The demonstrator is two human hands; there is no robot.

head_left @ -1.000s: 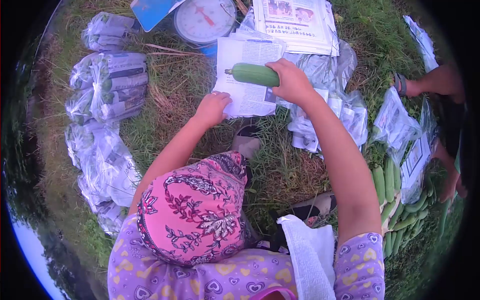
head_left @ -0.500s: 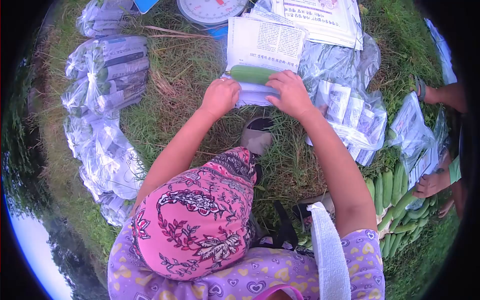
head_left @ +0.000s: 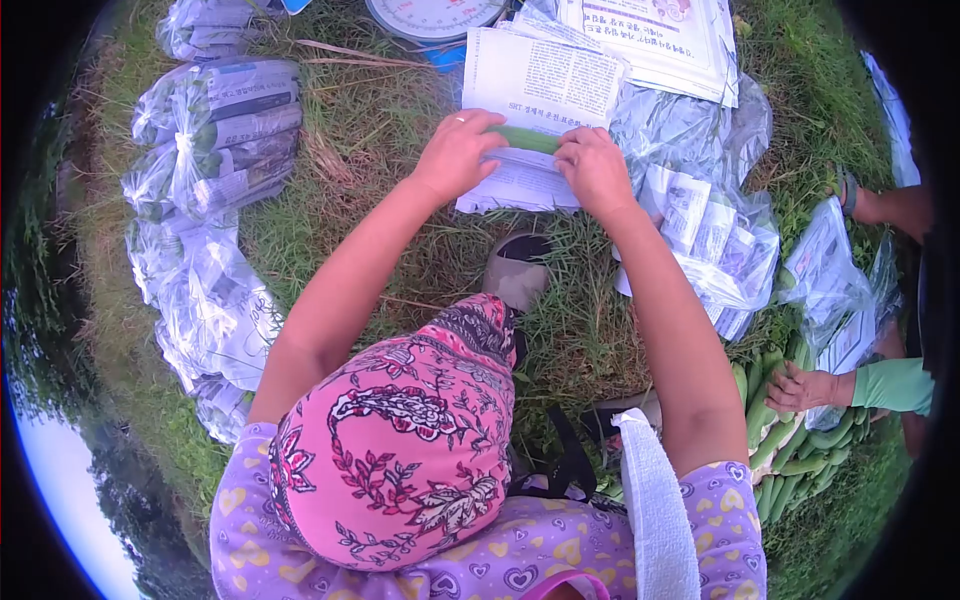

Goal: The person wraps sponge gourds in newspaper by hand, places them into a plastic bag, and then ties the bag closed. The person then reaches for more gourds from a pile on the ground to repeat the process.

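A green cucumber-like vegetable (head_left: 527,138) lies crosswise on a printed newspaper sheet (head_left: 540,85). My left hand (head_left: 460,153) has its fingers curled over the vegetable's left end, and my right hand (head_left: 594,168) is curled over its right end. Both hands are closed on it, and its ends are hidden under the fingers. Below the vegetable, a lower part of the paper (head_left: 525,185) shows between my hands.
Tied clear bags of paper-wrapped vegetables (head_left: 235,140) line the left. A dial scale (head_left: 436,12) and a newspaper stack (head_left: 655,45) stand ahead. Bagged paper (head_left: 705,230) lies at right. A co-worker's hand (head_left: 803,388) touches piled green vegetables (head_left: 800,450).
My left hand has moved up from the paper's edge onto the vegetable's left end. My right hand has shifted slightly right. The co-worker's hand has moved left over the pile.
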